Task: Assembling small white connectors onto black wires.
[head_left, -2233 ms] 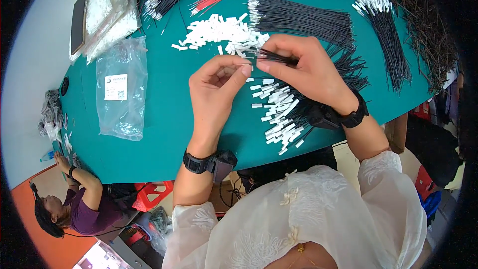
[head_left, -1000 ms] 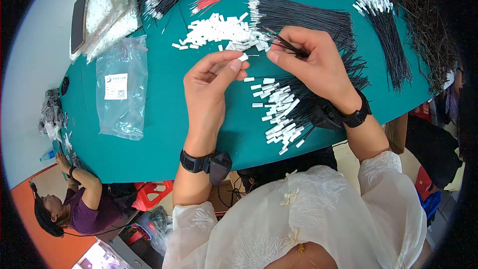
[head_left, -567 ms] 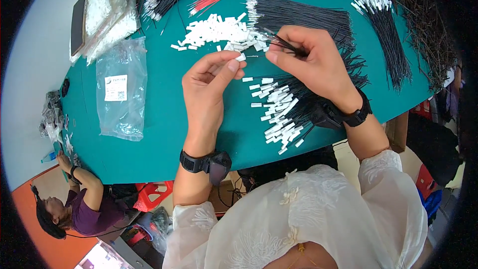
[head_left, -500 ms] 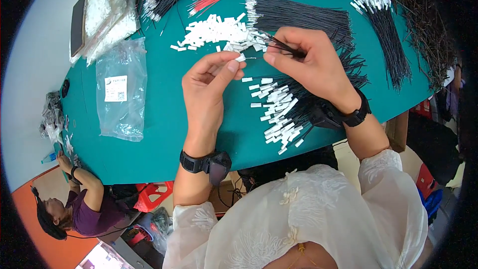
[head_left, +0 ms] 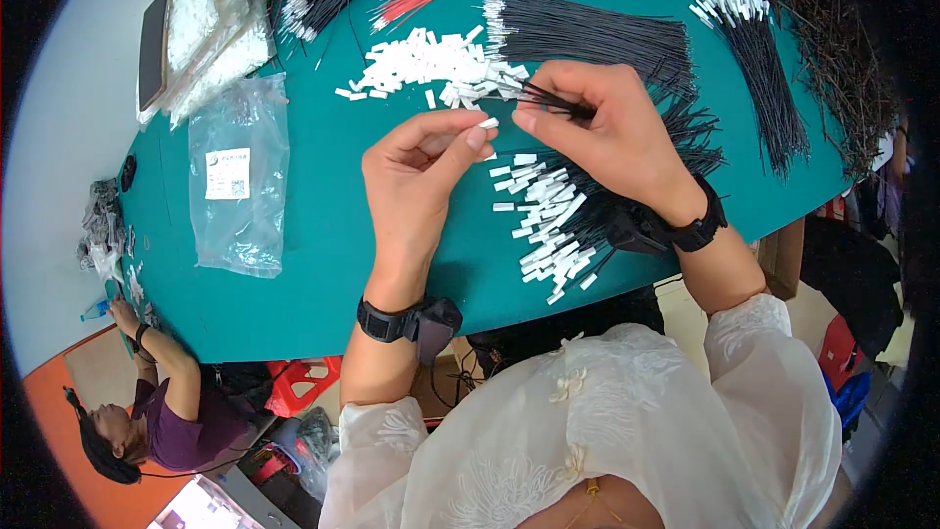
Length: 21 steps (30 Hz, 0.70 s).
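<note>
The left hand (head_left: 421,171) pinches a white connector (head_left: 488,123); the right hand (head_left: 602,132) grips black wires (head_left: 548,100) (line them up squarely, push gently).

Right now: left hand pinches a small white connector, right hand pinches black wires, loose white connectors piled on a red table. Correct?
Not quite: the table is teal green, not red; only one wire bundle at the far edge is red. The head view shows it. The rest holds: the left hand pinches a small white connector, the right hand pinches black wires, and loose white connectors lie piled.
</note>
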Tool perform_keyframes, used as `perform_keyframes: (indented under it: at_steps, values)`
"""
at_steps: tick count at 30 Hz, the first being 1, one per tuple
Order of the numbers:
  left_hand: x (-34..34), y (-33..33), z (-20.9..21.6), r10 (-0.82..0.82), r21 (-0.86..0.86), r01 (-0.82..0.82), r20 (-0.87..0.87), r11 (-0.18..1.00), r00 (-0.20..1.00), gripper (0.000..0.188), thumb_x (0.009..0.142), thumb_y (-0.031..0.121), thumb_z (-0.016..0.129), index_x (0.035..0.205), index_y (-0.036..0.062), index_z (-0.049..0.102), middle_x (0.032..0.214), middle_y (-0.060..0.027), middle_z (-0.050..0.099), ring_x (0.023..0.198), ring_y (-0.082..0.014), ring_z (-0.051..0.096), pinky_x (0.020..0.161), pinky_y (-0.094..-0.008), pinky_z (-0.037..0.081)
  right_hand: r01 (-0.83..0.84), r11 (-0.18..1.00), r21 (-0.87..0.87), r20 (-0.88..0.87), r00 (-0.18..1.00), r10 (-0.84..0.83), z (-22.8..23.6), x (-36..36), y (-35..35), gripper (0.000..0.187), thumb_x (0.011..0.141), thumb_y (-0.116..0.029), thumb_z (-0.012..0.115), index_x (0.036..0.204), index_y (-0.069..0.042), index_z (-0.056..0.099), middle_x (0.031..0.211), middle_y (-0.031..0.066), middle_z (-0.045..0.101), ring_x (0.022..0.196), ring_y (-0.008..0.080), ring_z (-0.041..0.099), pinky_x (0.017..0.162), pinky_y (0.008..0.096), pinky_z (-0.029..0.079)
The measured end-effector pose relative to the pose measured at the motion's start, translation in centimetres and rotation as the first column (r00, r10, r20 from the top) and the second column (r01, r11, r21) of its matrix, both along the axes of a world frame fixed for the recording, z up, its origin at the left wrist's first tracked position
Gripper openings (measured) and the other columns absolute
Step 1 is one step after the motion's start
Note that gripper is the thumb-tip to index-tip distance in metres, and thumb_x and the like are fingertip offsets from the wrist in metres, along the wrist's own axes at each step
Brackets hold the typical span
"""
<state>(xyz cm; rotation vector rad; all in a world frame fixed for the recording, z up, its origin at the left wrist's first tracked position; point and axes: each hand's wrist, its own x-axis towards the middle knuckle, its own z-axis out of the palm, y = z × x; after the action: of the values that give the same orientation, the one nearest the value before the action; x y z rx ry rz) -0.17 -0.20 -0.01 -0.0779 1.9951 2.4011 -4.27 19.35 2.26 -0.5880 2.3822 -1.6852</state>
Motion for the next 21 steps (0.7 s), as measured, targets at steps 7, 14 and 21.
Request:
perform_keyframes:
  at_steps: [7,14,21]
  values:
    - [-0.05,0.00,-0.23,-0.002,0.023,0.002,0.017,1.000,1.000,0.014,0.085,-0.002,0.068,0.099,-0.0050,0.068,0.091,-0.0125,0.071,0.083,-0.0164,0.069,0.074,-0.0267,0.057,0.009,1.000,-0.010,-0.010,1.000,-0.009,0.11,0.21,-0.06,0.019,0.084,-0.011,0.070,0.087,0.005,0.061,0.067,0.0006,0.049,0.062,0.0040,0.039,0.052,0.0225,0.032]
    - [-0.09,0.07,-0.48,-0.011,0.059,0.009,0.037,0.998,0.999,0.014,0.085,-0.002,0.069,0.098,-0.0049,0.068,0.090,-0.0130,0.071,0.081,-0.0163,0.069,0.073,-0.0265,0.057,0.001,1.000,-0.008,-0.067,0.998,-0.001,-0.13,0.14,-0.11,0.018,0.083,-0.009,0.072,0.089,0.005,0.062,0.067,0.0031,0.052,0.059,0.0049,0.041,0.050,0.0239,0.033]
    - [-0.07,0.24,-0.47,-0.013,0.069,0.009,0.058,0.998,0.998,0.013,0.084,-0.002,0.069,0.097,-0.0042,0.068,0.088,-0.0130,0.071,0.080,-0.0164,0.069,0.073,-0.0264,0.057,-0.001,1.000,0.002,-0.115,0.993,0.001,-0.12,0.25,-0.28,0.017,0.083,-0.008,0.071,0.088,0.005,0.062,0.065,0.0040,0.052,0.057,0.0055,0.041,0.049,0.0244,0.034]
